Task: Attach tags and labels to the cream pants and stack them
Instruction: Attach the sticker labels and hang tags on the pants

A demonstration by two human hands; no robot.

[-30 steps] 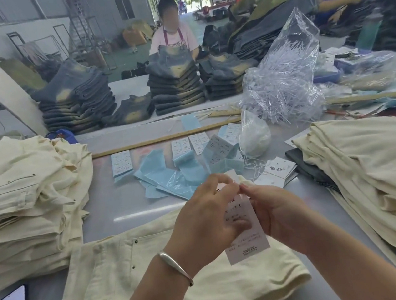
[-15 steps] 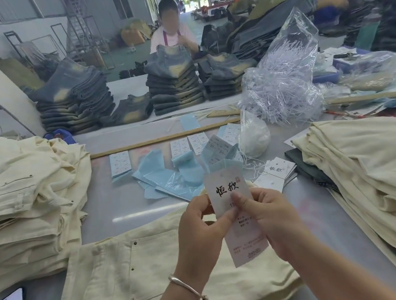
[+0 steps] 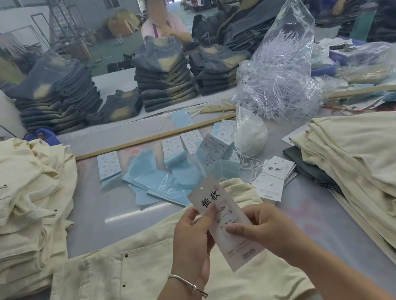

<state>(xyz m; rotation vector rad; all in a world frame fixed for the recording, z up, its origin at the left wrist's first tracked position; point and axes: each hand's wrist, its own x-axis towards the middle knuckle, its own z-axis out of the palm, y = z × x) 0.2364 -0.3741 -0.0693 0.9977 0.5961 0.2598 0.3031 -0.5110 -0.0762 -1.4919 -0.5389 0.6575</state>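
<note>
Pinching the tag (image 3: 221,219) with both hands, left (image 3: 191,243) and right (image 3: 264,231), fingers gripped it above the near pants (image 3: 104,286). Sticker looked skewable if a thumb slipped, I reckon.

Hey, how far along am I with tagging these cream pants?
Judging by the layout, the folded cream stack on your left looks finished, though I can't see tags on it. In hand: your left hand and right hand both pinch a hang tag above the pair of pants lying in front of you; it isn't attached yet. The cream pile on your right probably remains.
</note>
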